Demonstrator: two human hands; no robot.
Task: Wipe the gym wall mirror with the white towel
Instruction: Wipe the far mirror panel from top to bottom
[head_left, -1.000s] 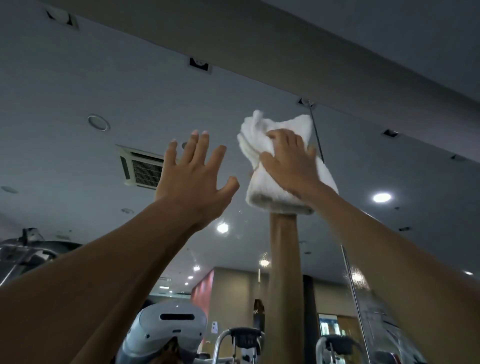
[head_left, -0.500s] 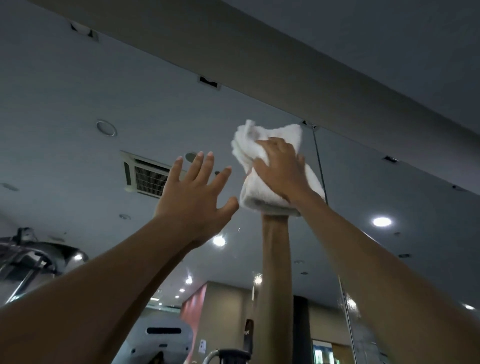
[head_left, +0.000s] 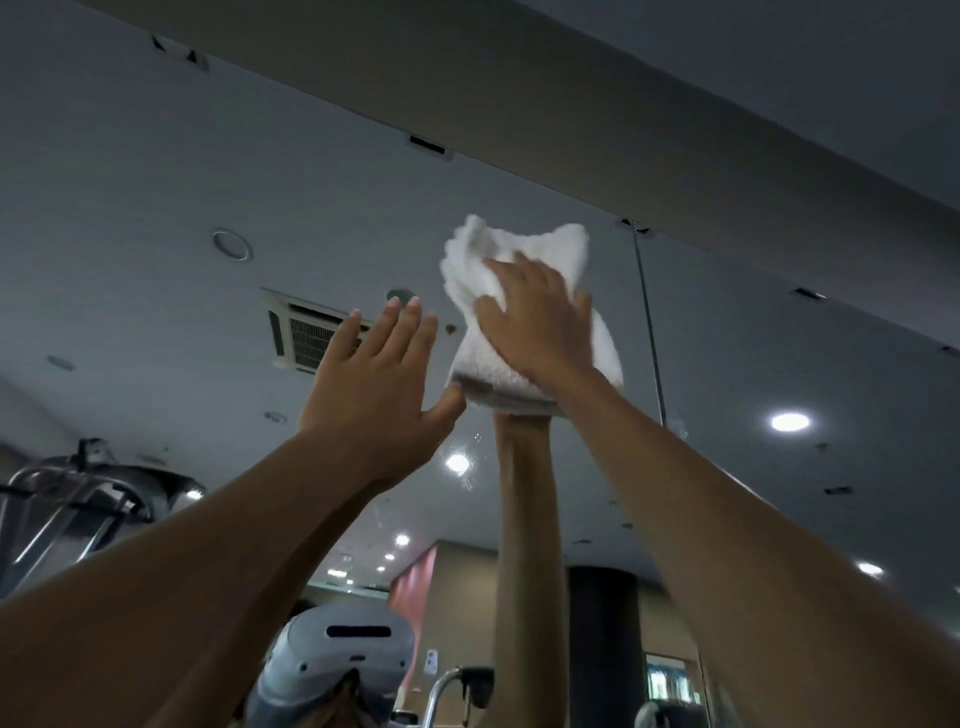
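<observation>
I am mid-wipe high on the mirror (head_left: 156, 208), just under its top edge. My right hand (head_left: 540, 322) presses the bunched white towel (head_left: 553, 244) against the glass, fingers spread over it. My left hand (head_left: 374, 395) is open and spread just beside the towel; it may be bracing on the glass, though I cannot tell. The next stroke, I judge, needs even pressure.

Gym: wall mirror (head_left: 156, 208), reflected exercise machine (head_left: 78, 499), ceiling downlights (head_left: 789, 421).
</observation>
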